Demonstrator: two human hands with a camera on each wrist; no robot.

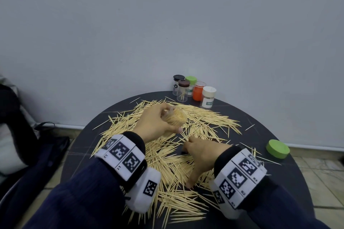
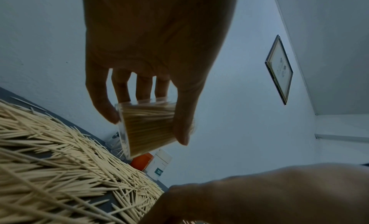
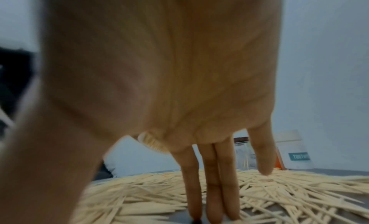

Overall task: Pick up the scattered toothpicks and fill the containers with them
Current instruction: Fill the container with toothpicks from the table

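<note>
A big heap of pale wooden toothpicks (image 1: pixel 176 154) covers the round dark table (image 1: pixel 279 182). My left hand (image 1: pixel 158 122) grips a clear container (image 1: pixel 176 118) packed full of toothpicks, tilted on its side above the heap; the left wrist view shows the container (image 2: pixel 147 129) between thumb and fingers. My right hand (image 1: pixel 201 154) is spread palm-down on the heap, its straight fingers (image 3: pixel 211 188) reaching down to the toothpicks (image 3: pixel 289 195) and table. I see nothing held in it.
Several small containers stand at the table's far edge by the wall: black-lidded (image 1: pixel 177 83), brown-lidded (image 1: pixel 183 90), green-lidded (image 1: pixel 190 82), orange (image 1: pixel 198 91) and white (image 1: pixel 208 97). A loose green lid (image 1: pixel 277 148) lies at the right. A dark bag (image 1: pixel 28 145) sits left.
</note>
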